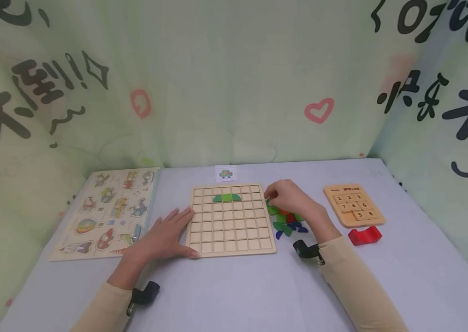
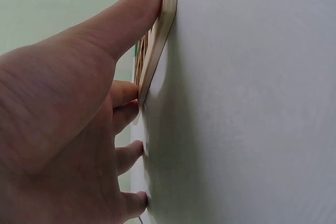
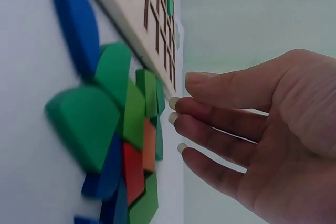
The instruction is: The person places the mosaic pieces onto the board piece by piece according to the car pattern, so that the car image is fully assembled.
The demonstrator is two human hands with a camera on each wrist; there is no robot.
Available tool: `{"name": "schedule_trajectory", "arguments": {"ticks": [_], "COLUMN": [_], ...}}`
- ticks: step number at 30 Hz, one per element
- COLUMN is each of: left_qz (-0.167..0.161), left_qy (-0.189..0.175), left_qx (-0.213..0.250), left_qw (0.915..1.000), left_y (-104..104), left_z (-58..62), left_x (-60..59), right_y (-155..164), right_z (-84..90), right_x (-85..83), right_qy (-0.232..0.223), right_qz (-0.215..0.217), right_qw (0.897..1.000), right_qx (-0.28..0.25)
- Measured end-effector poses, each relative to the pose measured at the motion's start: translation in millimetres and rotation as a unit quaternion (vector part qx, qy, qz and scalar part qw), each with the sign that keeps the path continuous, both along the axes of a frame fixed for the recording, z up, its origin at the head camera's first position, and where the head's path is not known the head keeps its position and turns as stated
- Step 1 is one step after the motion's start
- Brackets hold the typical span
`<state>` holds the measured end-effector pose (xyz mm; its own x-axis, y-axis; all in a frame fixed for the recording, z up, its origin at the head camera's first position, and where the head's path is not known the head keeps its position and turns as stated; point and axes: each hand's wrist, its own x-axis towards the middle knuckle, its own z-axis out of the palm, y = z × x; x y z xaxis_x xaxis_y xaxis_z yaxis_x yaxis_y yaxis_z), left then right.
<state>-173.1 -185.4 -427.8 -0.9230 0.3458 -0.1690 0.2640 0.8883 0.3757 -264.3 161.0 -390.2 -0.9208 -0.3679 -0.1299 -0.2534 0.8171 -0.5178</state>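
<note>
A square wooden grid board (image 1: 229, 230) lies on the table, with a green strip of pieces (image 1: 227, 198) with curved ends in an upper row. My left hand (image 1: 165, 237) rests at its left side, fingers extended; in the left wrist view the thumb (image 2: 123, 22) lies along the board's edge. Beside the board's right edge, my right hand (image 1: 289, 196) hovers at the far end of a pile of small blocks. Its fingers are loosely bent with nothing visible between them. The pile holds green (image 3: 81, 121), blue (image 3: 77, 30), red (image 3: 133, 169) and orange (image 3: 149, 145) blocks.
A small pattern card (image 1: 226, 174) lies behind the board. To the left is a large picture puzzle board (image 1: 107, 214). On the right sit a wooden number puzzle (image 1: 354, 205) and a red curved block (image 1: 365, 236). Printed curtains (image 1: 234, 92) enclose the table.
</note>
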Motion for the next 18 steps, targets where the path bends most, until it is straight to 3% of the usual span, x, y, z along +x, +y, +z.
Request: {"name": "schedule_trajectory", "arguments": {"ticks": [6,18], "left_qz": [0.000,-0.003], "left_qy": [0.007,0.003], "left_qx": [0.006,0.008], "left_qw": [1.0000,1.0000], "left_y": [-4,-2], "left_z": [-2.8,0.7], "left_x": [0.2,0.9], "right_y": [8,7], "right_z": [-3.5,-12.3], "right_x": [0.8,-0.7], "right_qy": [-0.011,0.021], "right_qz": [0.011,0.004], "right_qw": [1.000,0.999], "right_qx": [0.002,0.023]}}
